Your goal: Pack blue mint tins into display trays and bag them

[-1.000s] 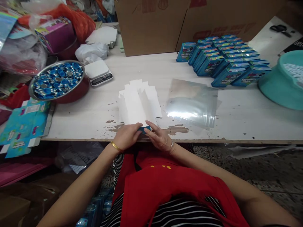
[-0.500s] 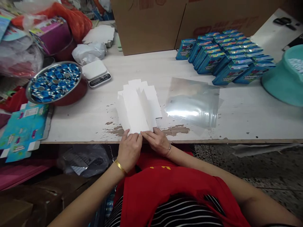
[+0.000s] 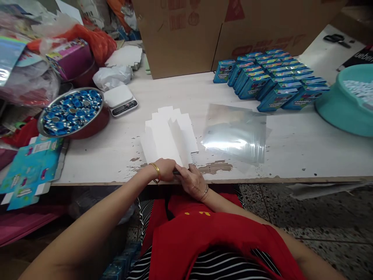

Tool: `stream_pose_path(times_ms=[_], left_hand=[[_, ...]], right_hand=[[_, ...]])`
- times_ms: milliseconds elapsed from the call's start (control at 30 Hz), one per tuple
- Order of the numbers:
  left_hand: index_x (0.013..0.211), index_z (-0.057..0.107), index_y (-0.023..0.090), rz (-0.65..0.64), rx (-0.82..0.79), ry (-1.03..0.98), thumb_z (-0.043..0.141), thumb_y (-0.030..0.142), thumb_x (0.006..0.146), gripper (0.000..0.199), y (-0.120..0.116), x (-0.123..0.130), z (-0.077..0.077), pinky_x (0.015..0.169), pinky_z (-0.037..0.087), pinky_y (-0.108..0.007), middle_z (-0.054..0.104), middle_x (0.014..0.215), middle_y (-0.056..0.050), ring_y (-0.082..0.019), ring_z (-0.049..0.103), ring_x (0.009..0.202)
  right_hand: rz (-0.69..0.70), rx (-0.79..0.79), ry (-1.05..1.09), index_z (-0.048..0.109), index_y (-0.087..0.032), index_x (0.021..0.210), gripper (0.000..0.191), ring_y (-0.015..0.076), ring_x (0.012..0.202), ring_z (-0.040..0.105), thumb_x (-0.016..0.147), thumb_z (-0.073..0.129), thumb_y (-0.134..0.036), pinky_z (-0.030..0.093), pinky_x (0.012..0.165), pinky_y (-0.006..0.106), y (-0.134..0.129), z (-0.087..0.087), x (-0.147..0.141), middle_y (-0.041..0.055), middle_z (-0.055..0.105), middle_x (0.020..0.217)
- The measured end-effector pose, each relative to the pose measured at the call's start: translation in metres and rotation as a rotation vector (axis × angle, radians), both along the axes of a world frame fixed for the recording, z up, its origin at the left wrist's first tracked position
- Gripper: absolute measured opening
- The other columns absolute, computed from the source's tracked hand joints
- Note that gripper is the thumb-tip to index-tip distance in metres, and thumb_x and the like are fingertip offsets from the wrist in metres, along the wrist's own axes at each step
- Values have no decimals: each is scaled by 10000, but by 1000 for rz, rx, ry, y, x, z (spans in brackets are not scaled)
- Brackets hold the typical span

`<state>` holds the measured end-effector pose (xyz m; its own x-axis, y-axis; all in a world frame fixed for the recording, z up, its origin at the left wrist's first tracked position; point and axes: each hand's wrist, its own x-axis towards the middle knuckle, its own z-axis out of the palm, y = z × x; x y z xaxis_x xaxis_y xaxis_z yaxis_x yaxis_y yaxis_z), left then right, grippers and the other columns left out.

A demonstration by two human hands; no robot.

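Note:
A partly folded carton blank, plain white side up, lies at the table's front edge with its side panels creased upward and its stepped flaps at the far end. My left hand, wrist turned inward, is closed over the near end of the blank. Right beside it, almost touching, my right hand grips the same end, its thumb and fingers bent around the edge. A narrow dark strip shows between the two hands; I cannot make out what it is. The flap under my fingers is hidden.
Clear plastic sheets lie to the right. Behind them stand rows of blue candy boxes, beside a turquoise tub. At left are a bowl of blue-wrapped candies, a white scale and printed flat cartons. A large cardboard box stands behind.
My left hand has gone from fingers laid along the near flap to a closed grip, its forearm swung outward. My right hand has curled in more. The view has tipped slightly upward.

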<state>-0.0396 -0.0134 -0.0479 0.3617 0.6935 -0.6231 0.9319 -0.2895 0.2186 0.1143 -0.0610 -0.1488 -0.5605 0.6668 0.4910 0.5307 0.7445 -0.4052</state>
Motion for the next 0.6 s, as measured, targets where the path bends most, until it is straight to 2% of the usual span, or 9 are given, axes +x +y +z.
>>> stream_pose_path(times_ms=[67, 133, 200, 267, 333, 433, 467, 533, 600], left_hand=[[779, 701, 222, -18, -102, 14, 615, 255, 697, 124, 7, -6, 2, 619, 480, -283, 705, 725, -27, -183, 623, 648], [770, 699, 225, -20, -140, 26, 614, 238, 690, 117, 7, -7, 4, 616, 476, -283, 704, 712, -15, -181, 621, 647], [774, 700, 209, -9, -91, 28, 594, 188, 700, 131, 0, 1, 6, 644, 483, -300, 715, 757, -38, -203, 642, 703], [805, 699, 181, 24, 9, 8, 546, 146, 739, 171, -13, 15, 6, 684, 489, -323, 722, 836, -85, -231, 660, 774], [852, 688, 153, 55, 84, -29, 536, 159, 771, 173, -26, 32, 9, 701, 491, -333, 715, 895, -120, -247, 664, 809], [897, 663, 161, 24, 107, -216, 594, 267, 789, 167, -32, 42, 23, 667, 491, -308, 706, 879, -95, -220, 653, 768], [902, 657, 175, 9, 150, -311, 577, 290, 814, 166, -29, 38, 29, 666, 488, -299, 702, 858, -75, -199, 642, 750], [928, 650, 196, -2, 349, -438, 476, 304, 890, 208, -14, 20, 39, 706, 477, -301, 687, 857, -57, -176, 617, 767], [1027, 635, 199, -1, 608, -402, 400, 331, 929, 287, 8, -8, 40, 797, 453, -348, 668, 975, -86, -199, 591, 892]], right_hand=[[56, 74, 113, 57, -284, 1470, 703, 249, 941, 551, 898, 455, -187, 489, 778, 405, -1, 7, 2, 109, 571, 1181], [8, 49, 258, -15, -257, 1474, 809, 283, 1119, 493, 879, 526, -347, 479, 864, 452, 1, 19, 1, 157, 431, 1351], [-179, -121, 360, -22, -187, 1480, 892, 307, 1196, 438, 848, 550, -450, 458, 915, 485, 9, 32, 0, 206, 326, 1420], [-293, -309, 348, 81, -142, 1477, 777, 283, 1159, 474, 875, 515, -371, 468, 908, 456, 24, 41, 0, 214, 395, 1373], [-207, -410, 206, 271, -160, 1434, 573, 234, 1055, 542, 888, 442, -195, 487, 863, 387, 42, 45, 3, 154, 558, 1214], [-21, -412, -111, 421, -216, 1359, 546, 194, 885, 576, 841, 400, -45, 484, 749, 316, 65, 47, 17, 67, 659, 993], [-5, -378, -201, 416, -231, 1363, 570, 191, 849, 570, 830, 406, -29, 474, 712, 306, 70, 48, 22, 56, 663, 963], [4, -279, -342, 388, -256, 1381, 618, 191, 799, 553, 815, 418, -9, 446, 648, 294, 72, 49, 29, 53, 656, 931], [20, -187, -437, 385, -279, 1381, 640, 190, 770, 538, 807, 429, 3, 413, 599, 285, 70, 51, 33, 60, 641, 930]])
